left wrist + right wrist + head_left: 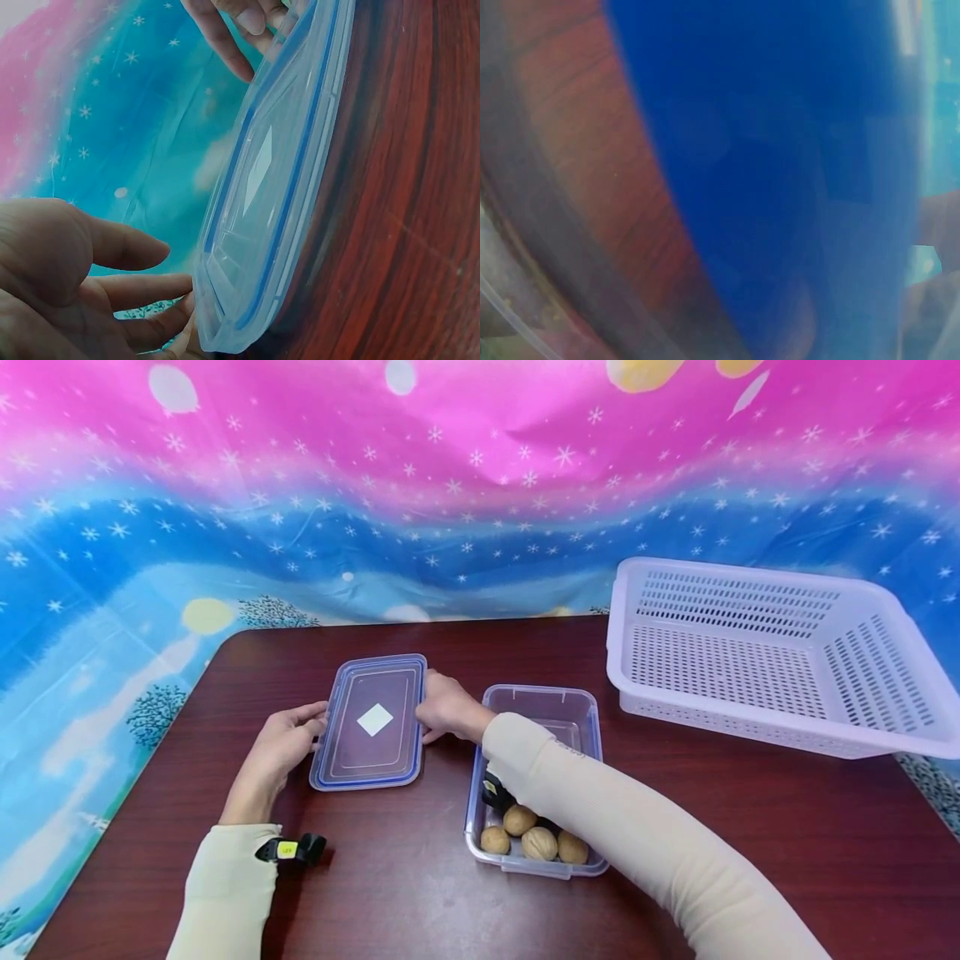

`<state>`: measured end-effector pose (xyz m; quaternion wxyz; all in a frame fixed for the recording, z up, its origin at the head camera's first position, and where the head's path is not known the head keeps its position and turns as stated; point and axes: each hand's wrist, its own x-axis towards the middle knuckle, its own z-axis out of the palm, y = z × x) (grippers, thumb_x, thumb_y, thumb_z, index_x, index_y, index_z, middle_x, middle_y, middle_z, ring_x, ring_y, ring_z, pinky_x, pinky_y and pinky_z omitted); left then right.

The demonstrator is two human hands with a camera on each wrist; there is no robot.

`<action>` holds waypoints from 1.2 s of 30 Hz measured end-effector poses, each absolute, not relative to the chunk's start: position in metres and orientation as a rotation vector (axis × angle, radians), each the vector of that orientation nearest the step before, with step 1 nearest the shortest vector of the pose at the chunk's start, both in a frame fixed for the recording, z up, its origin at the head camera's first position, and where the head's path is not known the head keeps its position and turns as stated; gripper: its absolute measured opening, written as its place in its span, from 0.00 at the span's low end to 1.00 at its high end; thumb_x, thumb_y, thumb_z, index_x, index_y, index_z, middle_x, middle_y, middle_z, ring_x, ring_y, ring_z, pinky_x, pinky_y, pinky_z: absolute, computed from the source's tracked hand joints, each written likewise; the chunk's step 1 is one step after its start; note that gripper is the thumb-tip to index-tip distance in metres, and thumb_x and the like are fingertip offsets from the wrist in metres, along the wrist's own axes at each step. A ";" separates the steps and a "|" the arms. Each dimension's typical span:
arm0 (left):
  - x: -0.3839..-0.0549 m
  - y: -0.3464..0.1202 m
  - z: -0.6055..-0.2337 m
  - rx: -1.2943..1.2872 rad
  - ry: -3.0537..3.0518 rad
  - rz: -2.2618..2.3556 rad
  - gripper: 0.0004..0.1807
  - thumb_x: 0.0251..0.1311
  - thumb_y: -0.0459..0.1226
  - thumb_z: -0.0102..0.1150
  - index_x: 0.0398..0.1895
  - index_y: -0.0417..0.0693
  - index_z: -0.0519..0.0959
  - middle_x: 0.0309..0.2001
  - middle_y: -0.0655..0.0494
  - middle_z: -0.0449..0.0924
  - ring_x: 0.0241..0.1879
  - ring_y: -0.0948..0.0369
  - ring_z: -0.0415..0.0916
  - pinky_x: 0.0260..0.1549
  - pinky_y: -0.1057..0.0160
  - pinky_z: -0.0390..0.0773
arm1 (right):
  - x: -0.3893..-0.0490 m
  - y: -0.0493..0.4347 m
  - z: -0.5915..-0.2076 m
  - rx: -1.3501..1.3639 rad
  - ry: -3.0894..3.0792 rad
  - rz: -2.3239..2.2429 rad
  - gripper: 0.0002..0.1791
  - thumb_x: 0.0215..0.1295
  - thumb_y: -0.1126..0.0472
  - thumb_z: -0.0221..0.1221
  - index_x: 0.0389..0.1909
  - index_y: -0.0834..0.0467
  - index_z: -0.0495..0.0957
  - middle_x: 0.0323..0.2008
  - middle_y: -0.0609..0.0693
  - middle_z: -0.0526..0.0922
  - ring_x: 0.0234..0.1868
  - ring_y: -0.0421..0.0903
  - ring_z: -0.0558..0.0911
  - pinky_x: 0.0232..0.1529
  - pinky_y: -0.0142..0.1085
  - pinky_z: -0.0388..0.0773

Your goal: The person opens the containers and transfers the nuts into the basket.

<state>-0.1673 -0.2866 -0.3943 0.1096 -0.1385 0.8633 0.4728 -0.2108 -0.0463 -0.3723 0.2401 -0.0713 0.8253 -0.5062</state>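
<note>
A clear plastic lid [397, 752] with a blue seal and a white diamond sticker is on the left half of the table. My left hand [283, 745] touches its left edge with fairly straight fingers; in the left wrist view the thumb stands apart from the lid [259, 225]. At the opposite edge, my right hand [450, 706] grips the lid, some of its fingers hidden. Under my right forearm stands an open clear container [540, 700] with several walnuts [538, 843] in its near end. The right wrist view is mostly blurred blue plastic.
A white perforated basket [720, 718] stands at the back right of the dark wooden table [405, 893]. A patterned pink and blue cloth [465, 485] hangs behind the table. My right sleeve hides part of the container.
</note>
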 end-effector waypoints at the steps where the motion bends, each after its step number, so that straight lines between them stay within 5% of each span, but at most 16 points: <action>1: -0.167 -0.286 -0.394 -0.402 2.542 1.385 0.29 0.80 0.38 0.43 0.80 0.37 0.62 0.74 0.34 0.68 0.62 0.50 0.73 0.41 0.74 0.77 | -0.210 -0.046 -0.372 -0.205 2.267 -1.377 0.33 0.67 0.79 0.51 0.74 0.67 0.61 0.38 0.62 0.79 0.30 0.50 0.83 0.38 0.47 0.89; 7: -0.164 -0.278 -0.387 -0.372 2.635 1.307 0.32 0.80 0.39 0.43 0.82 0.35 0.57 0.77 0.30 0.62 0.71 0.41 0.67 0.67 0.45 0.73 | -0.209 -0.038 -0.361 -0.389 2.489 -1.137 0.31 0.68 0.74 0.53 0.74 0.69 0.65 0.62 0.63 0.79 0.45 0.50 0.78 0.47 0.38 0.80; 11: -0.160 -0.263 -0.376 -0.302 2.777 1.199 0.35 0.78 0.42 0.46 0.82 0.36 0.55 0.77 0.27 0.58 0.74 0.35 0.62 0.73 0.35 0.63 | -0.210 -0.024 -0.346 -0.498 2.598 -1.017 0.29 0.70 0.70 0.58 0.71 0.68 0.69 0.55 0.61 0.83 0.48 0.51 0.79 0.52 0.40 0.78; 14: -0.156 -0.245 -0.367 -0.228 2.839 1.139 0.36 0.78 0.46 0.49 0.82 0.39 0.57 0.78 0.30 0.57 0.76 0.35 0.60 0.74 0.34 0.61 | -0.208 -0.009 -0.333 -0.543 2.623 -1.022 0.25 0.69 0.67 0.62 0.67 0.64 0.75 0.48 0.58 0.84 0.46 0.50 0.80 0.52 0.40 0.78; 24: -0.117 -0.177 -0.366 0.009 2.783 1.363 0.36 0.76 0.48 0.55 0.83 0.52 0.59 0.78 0.45 0.62 0.78 0.44 0.59 0.73 0.36 0.64 | -0.186 0.056 -0.299 -0.606 2.574 -1.212 0.24 0.68 0.65 0.65 0.64 0.63 0.77 0.55 0.58 0.84 0.56 0.52 0.84 0.59 0.44 0.81; 36: -0.059 -0.116 -0.393 0.236 2.545 1.627 0.46 0.69 0.46 0.66 0.85 0.56 0.52 0.81 0.44 0.59 0.78 0.45 0.62 0.75 0.37 0.61 | -0.143 0.111 -0.334 -0.793 2.469 -1.315 0.18 0.68 0.67 0.65 0.58 0.62 0.81 0.53 0.58 0.87 0.54 0.53 0.87 0.59 0.52 0.82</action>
